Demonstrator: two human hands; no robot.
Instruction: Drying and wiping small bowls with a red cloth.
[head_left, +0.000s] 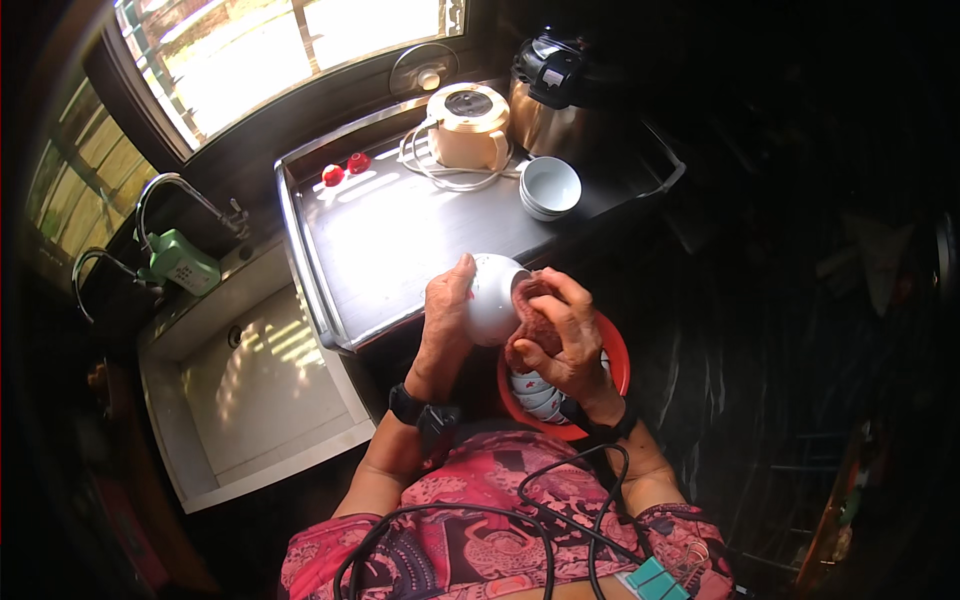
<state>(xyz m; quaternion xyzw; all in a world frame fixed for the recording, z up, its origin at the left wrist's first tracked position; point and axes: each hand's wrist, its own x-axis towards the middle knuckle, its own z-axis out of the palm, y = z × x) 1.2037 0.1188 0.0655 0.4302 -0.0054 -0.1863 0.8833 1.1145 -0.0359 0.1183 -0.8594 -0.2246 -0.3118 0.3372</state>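
Note:
A white bowl (493, 300) with a small red print is held up on its side, its outer wall gripped by my left hand (444, 315). In my right hand (571, 330) is a reddish-brown cloth (534, 322), pressed against the bowl at its right side. Below my right hand sits a red basin (618, 352) holding several white bowls (534, 396) with red prints, partly hidden by my hand and wrist. Beyond my hands, a small stack of white bowls (551, 187) stands on the metal-topped counter (375, 247).
A cream electric pot (466, 127) with a coiled cord and a steel cooker (555, 105) stand at the back. Two small red cups (346, 169) are at the counter's far left. A sink (262, 390) with faucets (176, 180) and a green jug (182, 262) lies left. Black cables (450, 508) cross my front.

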